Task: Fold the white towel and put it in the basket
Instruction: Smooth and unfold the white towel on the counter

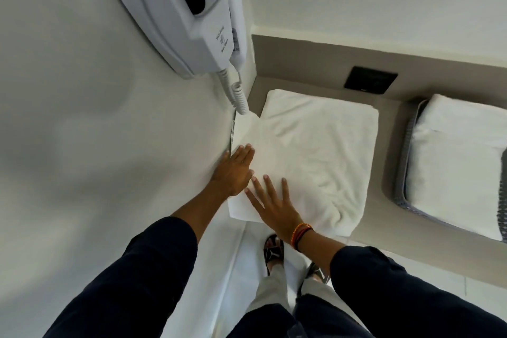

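Observation:
The white towel [310, 151] lies folded into a rough square on the grey counter [389, 112], its left edge against the wall. My left hand [233, 170] rests flat on the towel's left edge, fingers together and stretched out. My right hand [274, 206] lies flat on the near left corner with fingers spread, a red and orange band on its wrist. Neither hand grips anything. The grey woven basket [403, 173] stands at the right on the counter with a folded white towel [455, 164] inside it.
A white wall-mounted hair dryer [189, 14] hangs above the towel's far left corner, its coiled cord [238, 96] reaching down to the towel. A black socket plate [370, 79] sits on the back ledge. My sandalled feet [274, 252] stand on the white floor below.

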